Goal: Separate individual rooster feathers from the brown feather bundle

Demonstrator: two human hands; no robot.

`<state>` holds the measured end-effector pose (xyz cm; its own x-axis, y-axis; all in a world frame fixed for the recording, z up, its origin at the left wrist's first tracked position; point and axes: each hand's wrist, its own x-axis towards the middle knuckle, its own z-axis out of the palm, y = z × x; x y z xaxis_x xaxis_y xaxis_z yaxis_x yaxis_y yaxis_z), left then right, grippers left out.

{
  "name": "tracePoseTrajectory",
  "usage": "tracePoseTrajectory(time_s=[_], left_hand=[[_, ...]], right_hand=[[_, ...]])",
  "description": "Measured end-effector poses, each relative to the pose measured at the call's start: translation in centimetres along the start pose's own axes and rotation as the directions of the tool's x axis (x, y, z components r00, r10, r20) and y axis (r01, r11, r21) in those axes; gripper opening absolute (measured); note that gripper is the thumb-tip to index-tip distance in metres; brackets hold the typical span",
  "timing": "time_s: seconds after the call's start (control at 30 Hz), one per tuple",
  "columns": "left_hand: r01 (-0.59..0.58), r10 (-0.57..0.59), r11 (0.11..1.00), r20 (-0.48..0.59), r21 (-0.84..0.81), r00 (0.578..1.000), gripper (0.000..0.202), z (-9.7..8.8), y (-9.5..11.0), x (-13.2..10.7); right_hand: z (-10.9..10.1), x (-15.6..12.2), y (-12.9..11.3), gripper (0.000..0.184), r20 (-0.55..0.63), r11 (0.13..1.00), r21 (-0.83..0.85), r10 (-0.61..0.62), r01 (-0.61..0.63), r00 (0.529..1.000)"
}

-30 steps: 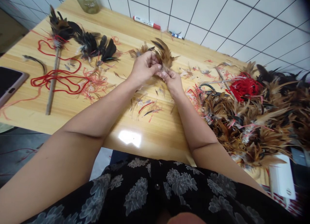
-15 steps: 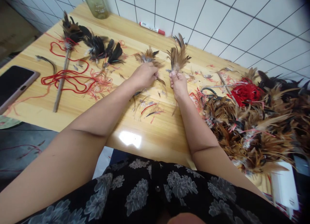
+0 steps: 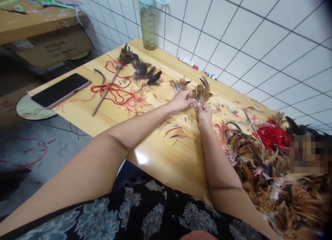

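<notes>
My right hand pinches the base of a small bunch of brown and dark feathers, whose tips fan upward. Close by on its left, my left hand has its thumb and fingers pressed together at the bunch's edge. A brown feather rises at those fingertips, partly merging with the bunch. Just behind the left hand lies a little heap of loose feathers. On the left, a wooden stick has dark feathers tied at its top, and red cord loops across it.
A large feather pile with red string covers the table's right side, scissors beside it. Black feather bunches, a phone, a bottle and a marker are on the table. A tiled wall borders it.
My left hand has moved right, from the loose feather heap to the bunch in my right hand. The camera view has turned left, bringing more floor and another table into sight.
</notes>
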<state>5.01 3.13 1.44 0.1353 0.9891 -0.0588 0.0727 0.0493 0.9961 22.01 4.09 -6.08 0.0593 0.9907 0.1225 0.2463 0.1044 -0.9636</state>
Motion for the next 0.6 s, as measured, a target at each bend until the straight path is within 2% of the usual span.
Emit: tracePoseTrajectory(time_s=[0.13,0.23,0.43,0.5,0.57,0.6], left_hand=[[-0.087,0.092,0.986,-0.03,0.141,0.995,0.048,-0.3,-0.2,0.3],[-0.104,0.113,0.978,-0.04,0.182,0.993,0.048,-0.5,0.0,0.4],[-0.118,0.118,0.979,0.006,0.165,0.993,0.046,-0.7,-0.1,0.1],[-0.127,0.13,0.978,-0.005,0.165,0.992,0.044,-0.7,-0.5,0.3],[-0.149,0.158,0.97,-0.034,0.191,0.987,0.041,-0.8,-1.3,0.8],[-0.163,0.176,0.965,-0.046,0.207,0.983,0.039,-0.9,-1.9,1.1]], right_hand=[[0.2,-0.8,-1.9,0.019,-0.079,0.986,0.071,0.155,-0.149,0.985],[0.1,-1.0,-2.5,0.015,-0.111,0.982,0.062,0.184,-0.178,0.977],[0.4,-0.6,-1.3,0.039,-0.146,0.985,-0.026,0.165,-0.171,0.975],[0.5,-0.6,-1.0,0.035,-0.115,0.991,-0.021,0.13,-0.133,0.985],[0.6,-0.7,-0.9,0.025,-0.043,0.999,0.01,0.048,-0.047,0.998],[0.7,-0.7,-0.8,0.025,-0.013,1.0,0.018,0.011,-0.011,1.0]])
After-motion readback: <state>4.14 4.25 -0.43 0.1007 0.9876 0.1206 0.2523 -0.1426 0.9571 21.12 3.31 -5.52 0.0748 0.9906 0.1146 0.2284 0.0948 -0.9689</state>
